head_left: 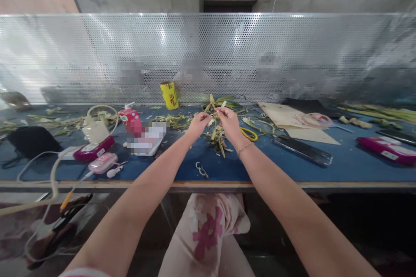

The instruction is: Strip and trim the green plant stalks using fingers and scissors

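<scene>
Above a pile of dry plant scraps, my two hands are close together in the middle of the table. My left hand has its fingertips pinched; what lies in them is too small to make out. My right hand is pinched too, and a narrow pale strip sticks up at its fingers; whether it is a plant piece I cannot tell. Behind the hands lie green leaves and a pale stalk. A yellow loop-shaped handle shows just right of my right wrist.
To the left are a yellow cylinder, a red carton, a white boxy item and a magenta device with cables. To the right lie brown paper, a phone and another magenta device. A perforated metal screen stands behind.
</scene>
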### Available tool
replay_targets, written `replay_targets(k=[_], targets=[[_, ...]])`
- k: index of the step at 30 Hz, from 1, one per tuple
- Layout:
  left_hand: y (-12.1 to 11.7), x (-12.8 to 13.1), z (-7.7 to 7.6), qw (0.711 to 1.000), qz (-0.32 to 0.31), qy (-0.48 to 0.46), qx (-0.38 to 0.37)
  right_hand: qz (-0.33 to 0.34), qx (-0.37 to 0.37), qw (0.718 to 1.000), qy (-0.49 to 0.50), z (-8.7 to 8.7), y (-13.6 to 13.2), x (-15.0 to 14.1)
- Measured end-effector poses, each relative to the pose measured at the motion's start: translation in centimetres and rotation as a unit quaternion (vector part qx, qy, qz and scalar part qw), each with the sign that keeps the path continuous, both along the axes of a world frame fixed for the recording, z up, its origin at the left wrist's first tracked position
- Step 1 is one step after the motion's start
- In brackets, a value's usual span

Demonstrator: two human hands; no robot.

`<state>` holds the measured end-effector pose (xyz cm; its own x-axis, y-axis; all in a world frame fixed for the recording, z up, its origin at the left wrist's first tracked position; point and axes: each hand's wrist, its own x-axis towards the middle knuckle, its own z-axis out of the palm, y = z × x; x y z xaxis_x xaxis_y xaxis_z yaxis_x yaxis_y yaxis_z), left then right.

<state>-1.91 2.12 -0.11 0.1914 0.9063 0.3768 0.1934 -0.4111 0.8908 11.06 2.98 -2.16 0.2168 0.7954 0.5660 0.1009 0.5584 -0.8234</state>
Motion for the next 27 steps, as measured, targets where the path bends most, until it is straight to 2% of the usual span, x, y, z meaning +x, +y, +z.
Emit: replay_targets(k=[2,4,6,8,10,12,14,16,21,25,27], targets=[[0.3,-0.1,0.0,0.984,-0.028,-0.138,-0.113,-0.007,0.006,1.0,0.018,-0.1,0.1,-0.2],[0.3,-0.3,0.1,0.945,-0.04,-0.249,-0.208,-0.013,0.011,0.999,0.051,0.0,0.0,-0.5],[0.2,-0.5,0.3,0.911,-0.04,-0.305,-0.273,-0.003,0.017,0.996,0.089,0.2,-0.2,-0.8],[0.2,-0.6,0.3,0.9,-0.038,-0.306,-0.308,0.022,0.021,0.993,0.118,0.4,-0.5,-1.0],[0.0,-0.5,0.2,0.908,-0.046,-0.277,-0.31,0.041,0.025,0.991,0.124,0.5,-0.8,-1.1],[-0.3,-0.3,-0.1,0.927,-0.079,-0.261,-0.258,0.035,0.034,0.994,0.103,0.5,-1.2,-1.2],[-0.6,-0.1,-0.3,0.942,-0.083,-0.257,-0.201,0.027,0.037,0.998,0.029,0.4,-1.6,-1.3],[-0.8,0.0,-0.5,0.949,-0.073,-0.254,-0.174,0.013,0.038,0.999,-0.03,0.3,-1.9,-1.4],[-0.7,0.0,-0.6,0.946,-0.07,-0.264,-0.176,-0.013,0.071,0.991,-0.116,0.2,-2.2,-1.8],[-0.8,0.1,-0.4,0.939,-0.046,-0.3,-0.164,-0.04,0.086,0.985,-0.143,-0.1,-1.8,-1.8],[-0.8,0.2,-0.5,0.944,-0.052,-0.289,-0.152,-0.054,0.083,0.984,-0.15,-0.2,-1.7,-1.7]])
